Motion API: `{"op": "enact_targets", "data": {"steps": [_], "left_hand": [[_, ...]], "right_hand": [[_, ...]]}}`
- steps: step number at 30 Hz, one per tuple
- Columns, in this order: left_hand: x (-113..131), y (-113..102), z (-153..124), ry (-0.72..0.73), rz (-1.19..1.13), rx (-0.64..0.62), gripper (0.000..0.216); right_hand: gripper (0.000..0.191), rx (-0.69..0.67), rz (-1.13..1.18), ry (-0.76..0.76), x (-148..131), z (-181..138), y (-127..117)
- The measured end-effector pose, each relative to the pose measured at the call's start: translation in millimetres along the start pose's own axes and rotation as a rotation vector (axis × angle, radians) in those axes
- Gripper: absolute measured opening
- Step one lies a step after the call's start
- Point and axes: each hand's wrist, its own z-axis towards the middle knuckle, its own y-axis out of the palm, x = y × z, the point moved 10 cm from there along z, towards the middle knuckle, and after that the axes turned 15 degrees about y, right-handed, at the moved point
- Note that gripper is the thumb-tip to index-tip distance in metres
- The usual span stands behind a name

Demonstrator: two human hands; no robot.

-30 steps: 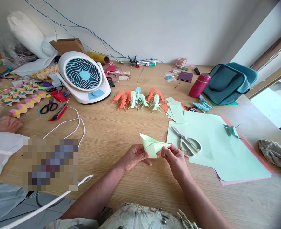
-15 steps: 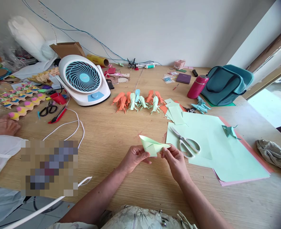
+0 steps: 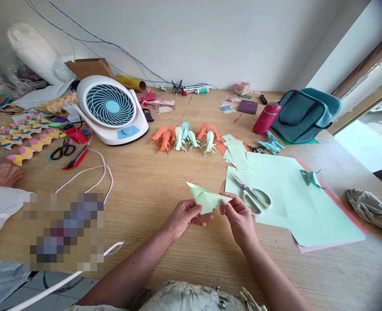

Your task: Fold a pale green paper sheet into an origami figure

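A folded piece of light green paper (image 3: 206,199), roughly triangular with a pointed left tip, is held above the wooden table between both hands. My left hand (image 3: 184,217) pinches its lower left edge between thumb and fingers. At the right corner, my right hand (image 3: 238,214) grips the paper with thumb and fingertips. Just right of that hand, white-handled scissors (image 3: 258,196) lie on large light green sheets (image 3: 314,211). Beyond the hands stands a row of folded paper figures in orange (image 3: 163,141), pale green (image 3: 209,141) and blue (image 3: 185,128).
Small cut papers (image 3: 238,154) lie behind the scissors. A fan (image 3: 111,108), black scissors (image 3: 63,149) and a red cutter (image 3: 76,159) are on the left. A red bottle (image 3: 267,118) and teal bag (image 3: 304,114) stand back right. Another person's hand (image 3: 3,174) rests at the far left.
The folded paper has tilted slightly and its fold looks flatter, with both hands still on it. The whole view has shifted a little.
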Motion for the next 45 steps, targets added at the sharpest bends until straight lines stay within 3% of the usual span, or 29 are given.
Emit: {"op": "enact_targets", "data": {"steps": [9,23,35,45], "left_hand": [[-3,-1,0,0.000,-0.016,-0.007,0.044],[5,0,0,0.057,0.062,-0.016,0.052],[-1,-6,1,0.050,0.070,-0.031,0.042],[-5,3,-2,0.091,0.070,0.185,0.037]], "right_hand": [[0.018,0.009,-0.003,-0.017,-1,1,-1],[0.021,-0.003,0.017,0.079,12,2,-5],[0.024,-0.003,-0.022,0.022,2,1,-1],[0.028,-0.013,-0.032,0.036,4,-2,8]]}}
